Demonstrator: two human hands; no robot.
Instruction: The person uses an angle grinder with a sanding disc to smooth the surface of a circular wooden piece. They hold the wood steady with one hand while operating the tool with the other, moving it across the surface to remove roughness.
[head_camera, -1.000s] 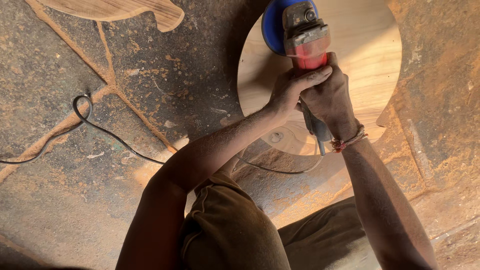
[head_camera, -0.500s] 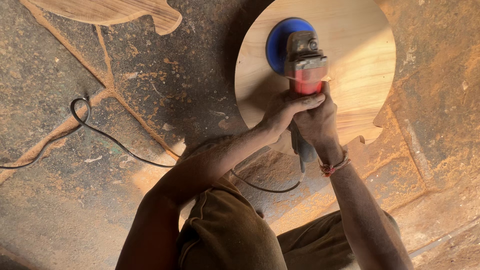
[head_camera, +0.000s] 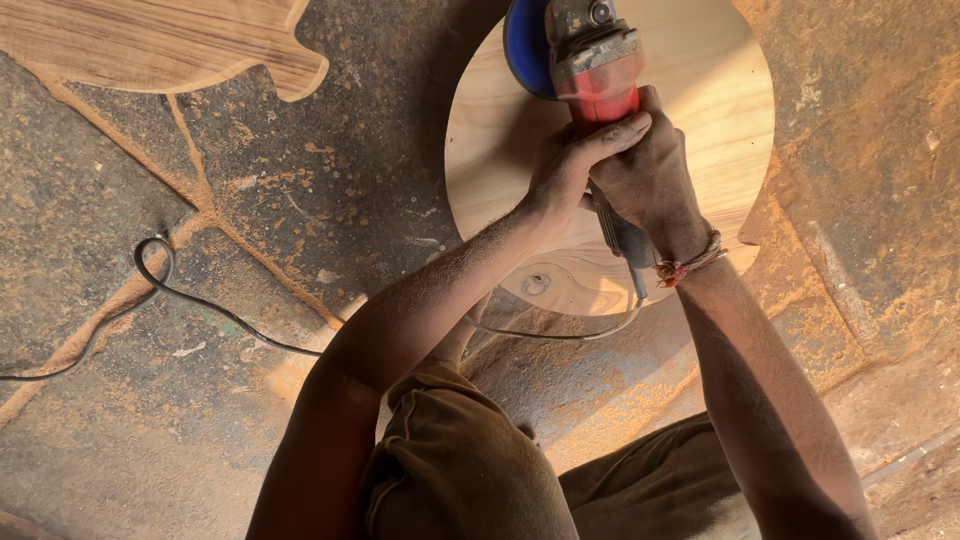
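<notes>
Wood fills the upper right of my view: a pale round wooden disc (head_camera: 700, 110) lies flat on the dusty stone floor (head_camera: 200, 420), and on it sits the red-bodied angle grinder (head_camera: 598, 75) with its blue sanding pad (head_camera: 525, 45) pressed toward the disc's upper left part. Both of my hands are wrapped around the tool's rear handle, just behind the red housing. My left hand (head_camera: 568, 170) comes in from the lower left, fingers curled over the handle from the left side, with the thumb lying across the top toward the red body. My right hand (head_camera: 650, 180) is clamped on the same handle from the right, touching the left hand, and a red-and-pale thread bracelet (head_camera: 688, 265) circles its wrist. So the grinder lies directly beyond my knuckles, further up the frame, with the disc beneath both hands and tool. A black power cord (head_camera: 150, 270) leaves the handle's tail, loops under my left forearm and trails away across the floor to the left. At the top left edge lies a second, darker-grained wooden cut-out (head_camera: 150, 45), well apart from the disc. Sawdust coats the floor and my forearms; my brown trousers (head_camera: 460, 470) show at the bottom.
</notes>
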